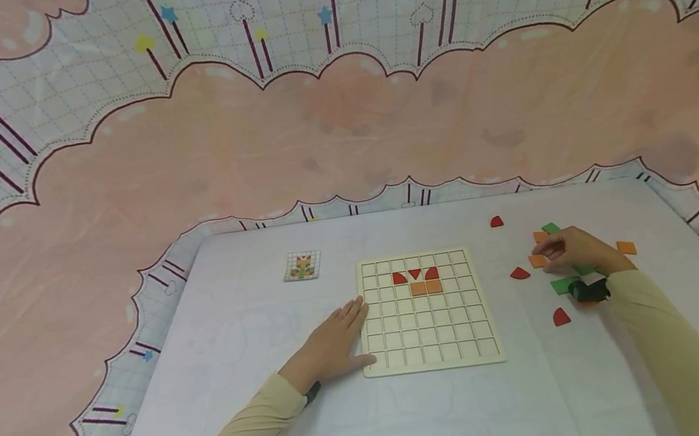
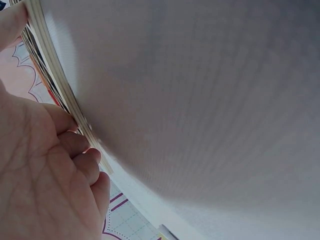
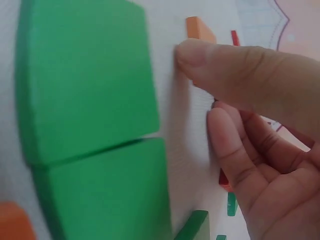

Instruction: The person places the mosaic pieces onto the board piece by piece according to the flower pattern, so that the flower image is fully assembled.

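A cream gridded board (image 1: 433, 357) lies mid-table, with red and orange pieces set in its upper squares. At its left edge rests my left hand (image 1: 331, 343), fingers stretched along the side and thumb near the lower corner. In the left wrist view the fingertips touch the board's edge (image 2: 70, 107). To the right, my right hand (image 1: 577, 250) is over the loose pieces, close to an orange square (image 1: 537, 261). The right wrist view has the thumb (image 3: 220, 60) apart from the bent fingers, nothing showing between them. Two large green pieces (image 3: 90, 80) lie beside that hand.
A small card (image 1: 302, 265) with a flower-like pattern lies behind the board to the left. Loose red pieces (image 1: 519, 273) are scattered between the board and the right-hand pile. Another orange square (image 1: 626, 248) sits farther right. A patterned cloth (image 1: 310, 140) hangs behind the table.
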Tool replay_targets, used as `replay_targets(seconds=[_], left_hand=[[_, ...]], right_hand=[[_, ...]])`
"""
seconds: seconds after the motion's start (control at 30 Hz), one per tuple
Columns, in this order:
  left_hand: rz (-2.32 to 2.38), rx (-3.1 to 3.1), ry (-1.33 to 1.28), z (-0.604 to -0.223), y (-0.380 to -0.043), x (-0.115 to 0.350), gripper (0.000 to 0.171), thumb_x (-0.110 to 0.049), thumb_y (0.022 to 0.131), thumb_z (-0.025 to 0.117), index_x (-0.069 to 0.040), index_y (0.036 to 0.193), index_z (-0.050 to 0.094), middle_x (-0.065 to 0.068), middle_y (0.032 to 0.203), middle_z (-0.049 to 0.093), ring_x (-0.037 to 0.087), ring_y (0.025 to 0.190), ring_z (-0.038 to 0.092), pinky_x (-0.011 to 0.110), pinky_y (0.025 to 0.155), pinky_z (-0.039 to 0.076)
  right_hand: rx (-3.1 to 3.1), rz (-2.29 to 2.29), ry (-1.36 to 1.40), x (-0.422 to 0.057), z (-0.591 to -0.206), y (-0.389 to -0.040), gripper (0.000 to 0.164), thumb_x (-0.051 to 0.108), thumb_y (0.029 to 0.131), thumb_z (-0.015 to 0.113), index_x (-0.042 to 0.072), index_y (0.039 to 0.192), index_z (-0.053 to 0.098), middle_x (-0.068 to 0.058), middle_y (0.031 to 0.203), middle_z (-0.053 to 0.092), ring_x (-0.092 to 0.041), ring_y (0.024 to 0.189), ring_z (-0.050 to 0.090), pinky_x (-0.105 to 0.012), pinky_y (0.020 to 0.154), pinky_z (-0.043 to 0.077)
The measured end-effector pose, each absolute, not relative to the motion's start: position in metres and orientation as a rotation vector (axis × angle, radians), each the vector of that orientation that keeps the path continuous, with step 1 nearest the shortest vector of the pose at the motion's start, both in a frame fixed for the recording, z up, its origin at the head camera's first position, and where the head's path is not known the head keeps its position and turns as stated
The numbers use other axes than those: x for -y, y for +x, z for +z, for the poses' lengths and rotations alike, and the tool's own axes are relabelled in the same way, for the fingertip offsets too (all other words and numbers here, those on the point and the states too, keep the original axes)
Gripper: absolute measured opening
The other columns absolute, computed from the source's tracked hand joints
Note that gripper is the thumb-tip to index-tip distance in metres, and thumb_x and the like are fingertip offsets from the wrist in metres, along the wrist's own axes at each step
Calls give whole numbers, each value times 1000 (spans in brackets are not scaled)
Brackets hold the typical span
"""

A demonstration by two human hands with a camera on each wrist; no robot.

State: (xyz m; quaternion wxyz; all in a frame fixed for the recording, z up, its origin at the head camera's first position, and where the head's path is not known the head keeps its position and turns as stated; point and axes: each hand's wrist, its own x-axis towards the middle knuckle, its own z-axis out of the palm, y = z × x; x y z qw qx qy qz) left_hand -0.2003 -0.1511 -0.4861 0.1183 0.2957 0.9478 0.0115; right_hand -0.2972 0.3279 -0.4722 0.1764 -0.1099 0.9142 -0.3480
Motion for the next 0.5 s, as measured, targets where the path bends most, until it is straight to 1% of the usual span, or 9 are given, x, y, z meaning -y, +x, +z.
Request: replay_targets(seconds=[0.07,0.3,0.5], left_hand=[[32,-2771,865,-486,-200,151,90,-63,89,45,-4,151,16,12,159,13,24,147,15,38,119,20],[38,-2769,863,-485,-200,151,89,-62,89,46,-4,151,15,11,159,12,24,147,14,39,120,20],[18,-2770,851,-486,-199,151,90,-62,89,45,-5,151,15,11,159,11,24,147,13,39,120,19]], right_hand=[[-2597,-967,-290,-328,-474,-299,36,13,79,74,-4,110,65,-16,106,67,-14,88,58,-13,72,50],[-2645,-929,-322,-326,-477,-299,31,11,80,73,-4,106,68,-16,102,68,-14,85,57,-12,69,49],[-2657,-898,-322,-322,-473,-296,30,12,79,74,-3,105,69,-13,97,68,-15,83,56,-14,67,48]])
